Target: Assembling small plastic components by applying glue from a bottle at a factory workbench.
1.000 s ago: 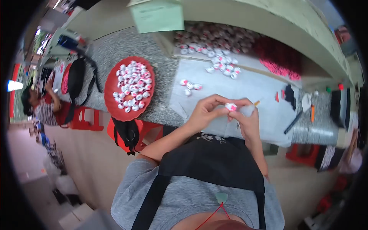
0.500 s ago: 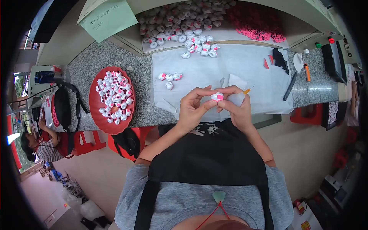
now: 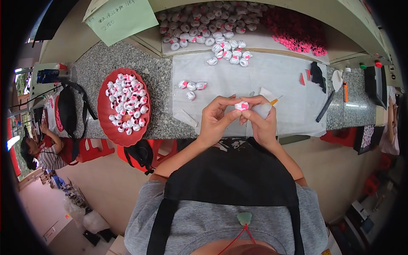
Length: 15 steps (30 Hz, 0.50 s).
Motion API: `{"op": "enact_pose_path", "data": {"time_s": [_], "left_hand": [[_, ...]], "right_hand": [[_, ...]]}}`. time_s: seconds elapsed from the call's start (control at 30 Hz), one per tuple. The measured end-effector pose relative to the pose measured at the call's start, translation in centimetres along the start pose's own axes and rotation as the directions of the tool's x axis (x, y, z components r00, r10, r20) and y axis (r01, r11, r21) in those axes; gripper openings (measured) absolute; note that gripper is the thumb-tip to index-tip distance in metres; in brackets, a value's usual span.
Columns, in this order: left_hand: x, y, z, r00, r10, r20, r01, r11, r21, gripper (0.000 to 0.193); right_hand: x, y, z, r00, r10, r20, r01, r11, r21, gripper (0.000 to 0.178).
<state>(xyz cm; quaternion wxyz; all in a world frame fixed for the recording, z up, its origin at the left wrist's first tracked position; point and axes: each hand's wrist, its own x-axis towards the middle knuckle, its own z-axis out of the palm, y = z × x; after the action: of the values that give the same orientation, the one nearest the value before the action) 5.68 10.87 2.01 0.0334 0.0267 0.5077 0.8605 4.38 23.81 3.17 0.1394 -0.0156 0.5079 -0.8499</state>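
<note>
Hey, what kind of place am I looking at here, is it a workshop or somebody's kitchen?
Most likely a small assembly workshop, not a kitchen. A long granite workbench carries heaps of identical small white-and-pink pieces, a red tray full of the same pieces, and hand tools on a white sheet.

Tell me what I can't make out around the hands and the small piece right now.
- Small white and pink piece, head view: mostly wrapped by the left hand and right hand; its shape is unclear.
- Orange-tipped tool: only the tip shows past the right hand.
- Pieces on the red tray: too small for detail.
- Green paper: cut by the top edge.
</note>
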Motion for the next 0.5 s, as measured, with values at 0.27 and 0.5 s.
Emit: {"op": "enact_pose_path", "data": {"time_s": [0.27, 0.5], "left_hand": [[0.6, -0.5, 0.0, 0.998, -0.011, 0.059, 0.003, 0.991, 0.131, 0.02], [2.4, 1.2, -2.7, 0.976, 0.123, 0.177, -0.216, 0.544, 0.811, 0.018]], "right_hand": [[-0.2, 0.1, -0.4, 0.995, 0.056, -0.079, -0.048, 0.994, 0.096, 0.017], [1.3, 1.3, -0.8, 0.978, 0.189, -0.086, -0.196, 0.977, -0.089, 0.026]]}}
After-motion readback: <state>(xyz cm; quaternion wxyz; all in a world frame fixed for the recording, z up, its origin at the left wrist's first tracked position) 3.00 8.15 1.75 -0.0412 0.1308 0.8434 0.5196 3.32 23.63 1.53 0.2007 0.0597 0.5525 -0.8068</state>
